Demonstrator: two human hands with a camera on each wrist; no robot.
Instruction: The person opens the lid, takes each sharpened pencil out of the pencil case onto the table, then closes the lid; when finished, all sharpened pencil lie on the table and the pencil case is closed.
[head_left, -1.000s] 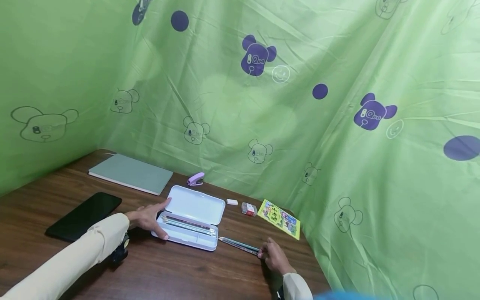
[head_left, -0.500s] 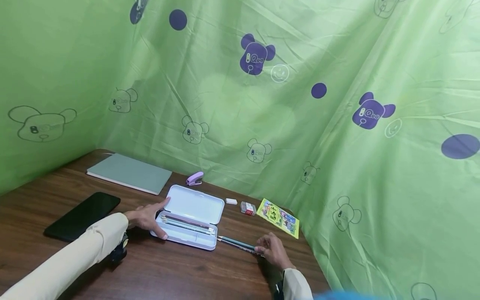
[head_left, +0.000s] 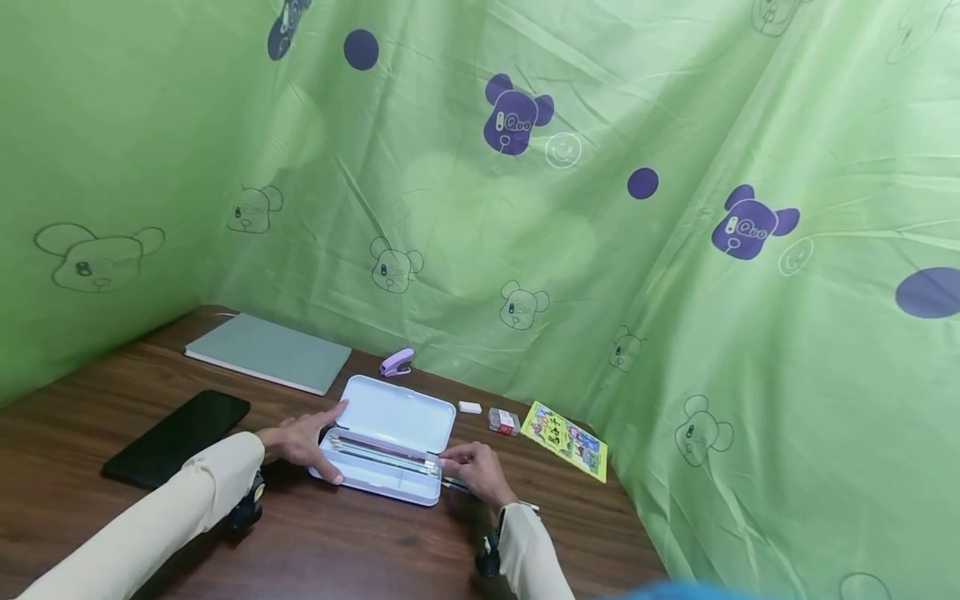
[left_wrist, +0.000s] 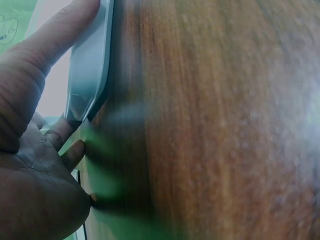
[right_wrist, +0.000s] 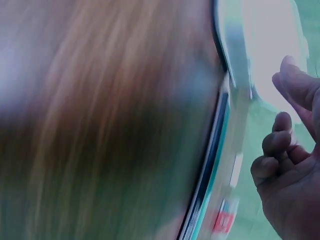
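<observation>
A white pencil case (head_left: 418, 490) lies with its lid up, several pencils (head_left: 382, 453) in its back compartment. My left hand (head_left: 300, 439) grips the left end, thumb over the front rim and fingers toward the hinge; in the left wrist view the thumb lies along the case wall (left_wrist: 90, 65). At the right end, the fingertips of my right hand (head_left: 480, 475) are right at the rim. More pencils (right_wrist: 212, 155) lie on the table under that hand, their tips close to the case. In the right wrist view its fingers are loosely bent with nothing between them.
Behind the case stand a purple stapler (head_left: 397, 362), a white eraser (head_left: 469, 407) and a small clear box (head_left: 503, 421) with a red label. A yellow booklet (head_left: 566, 442) lies to the right. A grey-green notebook (head_left: 267, 352) and a black tablet (head_left: 176, 439) are left.
My right hand has let go of the pencils on the table and moved left to the right end of the case. The left hand stays on the case.
</observation>
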